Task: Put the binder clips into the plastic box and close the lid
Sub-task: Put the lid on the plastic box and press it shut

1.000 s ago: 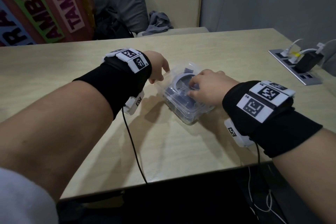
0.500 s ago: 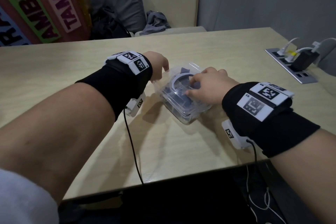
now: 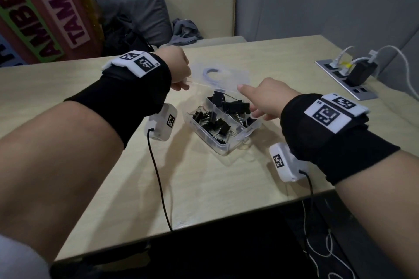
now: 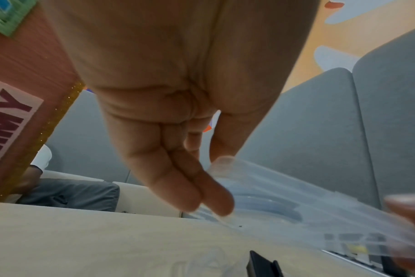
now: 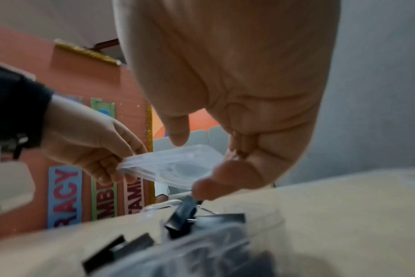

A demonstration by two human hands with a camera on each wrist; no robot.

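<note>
The pale counter [image 3: 113, 165] carries a clear plastic box [image 3: 223, 130], open, with two compartments full of black binder clips [image 3: 210, 121]. Above its far side the clear lid [image 3: 218, 75] is raised. The left hand [image 3: 179, 68] pinches the lid's left edge; the right hand [image 3: 269, 97], fingers loosely spread, touches its right corner.

A pale wooden table [image 3: 204, 188] is backed by a beige bench [image 3: 195, 7] bearing grey cushions [image 3: 136, 13] and crumpled grey cloth [image 3: 184, 31], with a lettered board [image 3: 40, 7] and a recessed power strip [image 3: 347, 79] alongside.
</note>
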